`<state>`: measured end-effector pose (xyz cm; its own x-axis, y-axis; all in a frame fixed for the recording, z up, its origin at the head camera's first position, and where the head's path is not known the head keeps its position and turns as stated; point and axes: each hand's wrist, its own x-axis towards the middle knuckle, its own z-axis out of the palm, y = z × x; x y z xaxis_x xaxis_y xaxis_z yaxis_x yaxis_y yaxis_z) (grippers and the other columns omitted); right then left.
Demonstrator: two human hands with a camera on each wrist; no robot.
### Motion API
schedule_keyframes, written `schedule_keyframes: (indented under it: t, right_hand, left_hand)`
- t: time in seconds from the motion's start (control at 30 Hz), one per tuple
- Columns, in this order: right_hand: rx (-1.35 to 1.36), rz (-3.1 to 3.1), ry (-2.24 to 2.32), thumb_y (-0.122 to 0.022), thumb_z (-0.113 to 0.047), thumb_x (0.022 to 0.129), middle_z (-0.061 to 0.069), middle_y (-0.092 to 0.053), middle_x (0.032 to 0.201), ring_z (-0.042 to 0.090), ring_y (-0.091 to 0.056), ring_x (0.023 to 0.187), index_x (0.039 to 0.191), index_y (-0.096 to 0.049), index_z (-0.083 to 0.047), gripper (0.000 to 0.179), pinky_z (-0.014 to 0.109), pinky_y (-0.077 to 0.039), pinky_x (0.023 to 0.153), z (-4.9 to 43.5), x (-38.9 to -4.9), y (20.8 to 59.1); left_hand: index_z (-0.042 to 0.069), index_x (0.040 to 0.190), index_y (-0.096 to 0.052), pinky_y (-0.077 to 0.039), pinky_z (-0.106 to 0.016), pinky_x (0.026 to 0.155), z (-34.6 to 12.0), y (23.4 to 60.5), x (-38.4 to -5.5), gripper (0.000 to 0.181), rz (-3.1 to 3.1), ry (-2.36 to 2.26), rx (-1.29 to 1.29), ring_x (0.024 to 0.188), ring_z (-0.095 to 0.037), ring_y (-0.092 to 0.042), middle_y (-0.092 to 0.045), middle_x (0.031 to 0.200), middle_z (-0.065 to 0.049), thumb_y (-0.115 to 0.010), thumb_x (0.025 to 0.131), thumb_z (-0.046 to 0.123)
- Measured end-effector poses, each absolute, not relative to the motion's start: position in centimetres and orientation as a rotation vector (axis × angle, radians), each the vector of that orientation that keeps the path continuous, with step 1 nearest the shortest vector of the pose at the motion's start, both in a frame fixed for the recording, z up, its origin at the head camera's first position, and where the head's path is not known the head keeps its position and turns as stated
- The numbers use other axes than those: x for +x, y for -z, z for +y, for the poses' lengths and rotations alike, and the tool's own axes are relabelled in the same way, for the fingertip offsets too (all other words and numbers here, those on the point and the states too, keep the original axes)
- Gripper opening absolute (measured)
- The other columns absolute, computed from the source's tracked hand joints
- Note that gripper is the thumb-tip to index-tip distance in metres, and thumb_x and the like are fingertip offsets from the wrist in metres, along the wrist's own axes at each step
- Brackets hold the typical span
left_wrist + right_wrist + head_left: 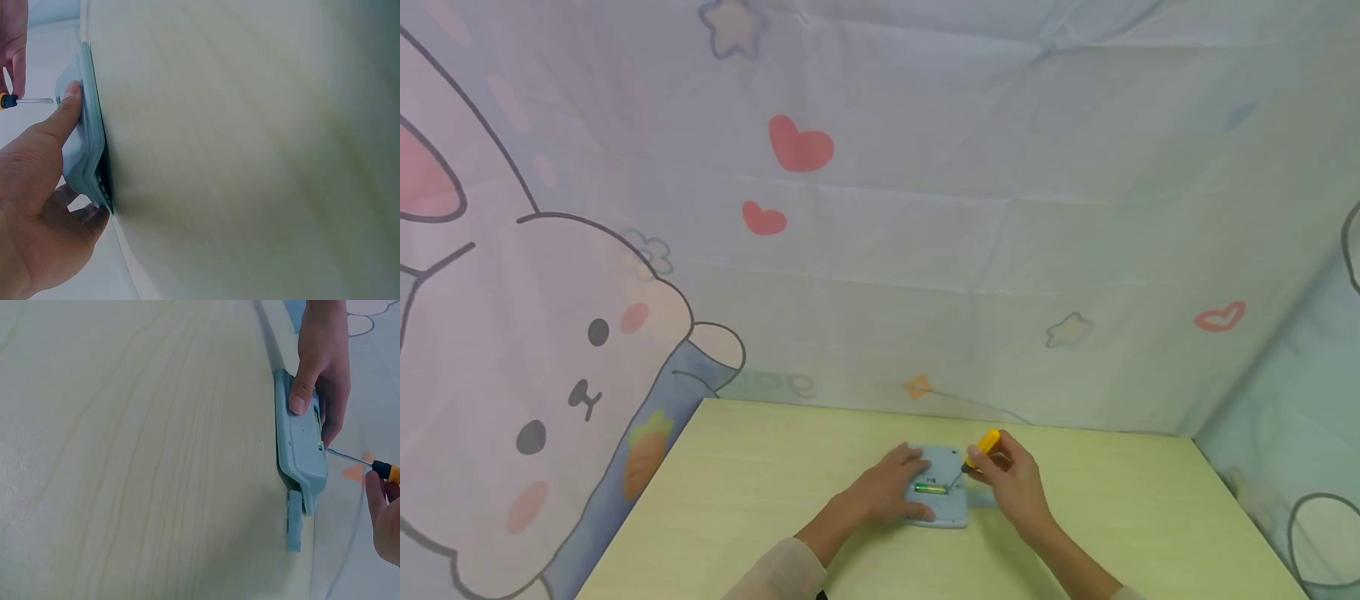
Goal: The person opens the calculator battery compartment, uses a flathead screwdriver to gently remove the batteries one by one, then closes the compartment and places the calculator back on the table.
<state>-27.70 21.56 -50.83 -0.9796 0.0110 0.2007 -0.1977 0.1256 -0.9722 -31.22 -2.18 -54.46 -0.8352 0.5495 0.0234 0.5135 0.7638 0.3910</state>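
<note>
A light-blue calculator (pixel 951 512) lies face down on the table, its back turned up. In an open slot of that back sits a green battery (pixel 931 488). My left hand (pixel 886 490) grips the calculator at its left side, thumb (pixel 70 103) on the back and the other fingers round the far edge. Between thumb and fingers, my right hand (pixel 1017 485) holds a yellow-and-black screwdriver (pixel 985 447). Its metal shaft (pixel 350 457) slants down to the right end of the battery slot. Whether the tip touches the battery I cannot tell.
Close to the calculator's right side lies a flat light-blue piece (pixel 294 522). The pale yellow-green wooden table (pixel 760 467) ends at a cloth backdrop (pixel 925 250) printed with a rabbit, hearts and stars.
</note>
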Motion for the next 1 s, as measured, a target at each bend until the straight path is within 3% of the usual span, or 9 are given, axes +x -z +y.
schedule_keyframes:
  t: [0.7,1.0]
  right_hand:
    - [0.297,-2.303,-1.654,-0.075,-0.021,0.102,0.004,-0.071,0.091,0.020,-0.073,0.089,0.103,-0.067,-0.011,0.013,0.027,-0.064,0.076,20.3,-27.4,51.5]
    - [0.205,-2.377,-1.553,-0.079,-0.016,0.098,0.004,-0.072,0.092,0.018,-0.073,0.088,0.104,-0.066,-0.009,0.015,0.027,-0.063,0.078,20.2,-27.6,51.5]
  left_hand:
    - [0.016,0.156,-0.054,-0.038,-0.044,0.122,-2.3,54.5,-31.1,0.086,2.871,-0.606,0.900,0.158,-0.031,-0.030,-0.042,0.166,-0.005,-0.080,0.088,0.061]
    - [0.015,0.157,-0.053,-0.038,-0.044,0.122,-2.3,54.6,-31.3,0.085,2.869,-0.598,0.907,0.158,-0.031,-0.030,-0.041,0.166,-0.007,-0.079,0.089,0.061]
